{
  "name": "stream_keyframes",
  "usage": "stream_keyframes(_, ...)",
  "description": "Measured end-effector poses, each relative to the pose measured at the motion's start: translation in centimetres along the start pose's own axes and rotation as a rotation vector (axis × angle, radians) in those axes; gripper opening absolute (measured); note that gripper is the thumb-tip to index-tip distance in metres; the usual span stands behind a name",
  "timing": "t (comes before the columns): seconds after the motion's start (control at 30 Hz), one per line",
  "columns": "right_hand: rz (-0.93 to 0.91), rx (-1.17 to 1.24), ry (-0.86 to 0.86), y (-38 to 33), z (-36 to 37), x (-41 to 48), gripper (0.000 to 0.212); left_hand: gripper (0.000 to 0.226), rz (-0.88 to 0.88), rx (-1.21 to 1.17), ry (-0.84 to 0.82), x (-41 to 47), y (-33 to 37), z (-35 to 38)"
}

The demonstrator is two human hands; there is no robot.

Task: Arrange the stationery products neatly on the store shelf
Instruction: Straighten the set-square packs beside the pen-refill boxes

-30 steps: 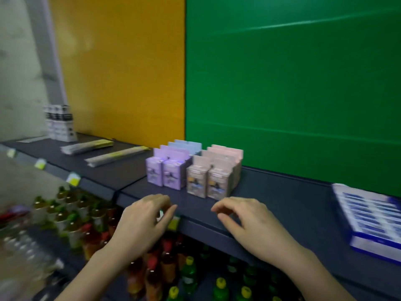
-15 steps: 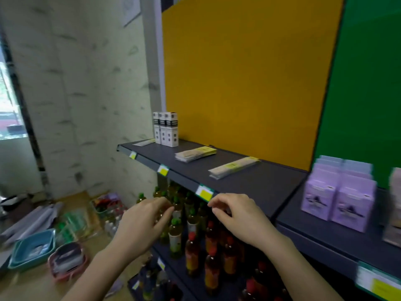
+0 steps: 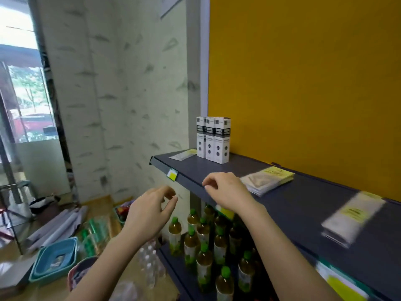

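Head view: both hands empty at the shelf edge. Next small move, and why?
Probably reach the right hand to the flat packet stack just beyond it and square it up: it lies askew to the shelf edge, while the white boxes already stand upright together.

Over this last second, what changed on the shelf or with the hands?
The view swung left along the shelf, from the pastel boxes to the white boxes. Left hand and right hand travelled along, still empty with fingers loosely curled. No product visibly moved.

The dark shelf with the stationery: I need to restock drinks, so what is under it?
Under the dark shelf stand green-capped bottles of amber drink on a lower shelf. The right hand and forearm hide some of them.
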State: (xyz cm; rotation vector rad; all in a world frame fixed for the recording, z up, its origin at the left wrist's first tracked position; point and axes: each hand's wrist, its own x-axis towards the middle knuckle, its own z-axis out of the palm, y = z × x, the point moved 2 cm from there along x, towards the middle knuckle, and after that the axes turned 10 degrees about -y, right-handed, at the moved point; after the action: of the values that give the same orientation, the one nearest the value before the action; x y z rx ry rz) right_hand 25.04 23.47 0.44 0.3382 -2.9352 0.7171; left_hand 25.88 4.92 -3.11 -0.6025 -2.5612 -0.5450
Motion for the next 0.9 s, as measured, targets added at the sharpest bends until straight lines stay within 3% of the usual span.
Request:
stream_keyframes(0.13,0.067,-0.052,-0.068,-0.1,0.6,9.8,0.026,0.02,-0.037,-0.005,-0.003,6.6,-5.6,1.4)
stream_keyframes(0.47,0.243,-0.139,-0.127,1.7,4.1,24.1,0.03,0.025,-0.104,-0.095,-0.099,20.9,-17.1,7.4)
stream_keyframes(0.67,0.391,-0.049,-0.063,2.1,5.7,29.4,0.033,0.058,-0.107,-0.133,-0.335,30.3,-21.5,12.4)
stream_keyframes(0.8,0.492,-0.015,0.002,2.0,5.8,30.3,0.03,0.092,-0.007,0.044,-0.475,34.3,-21.6,14.5)
stream_keyframes(0.9,0.565,-0.013,0.051,2.1,5.5,29.7,0.03,0.091,0.073,0.146,-0.612,36.9,-21.7,15.0)
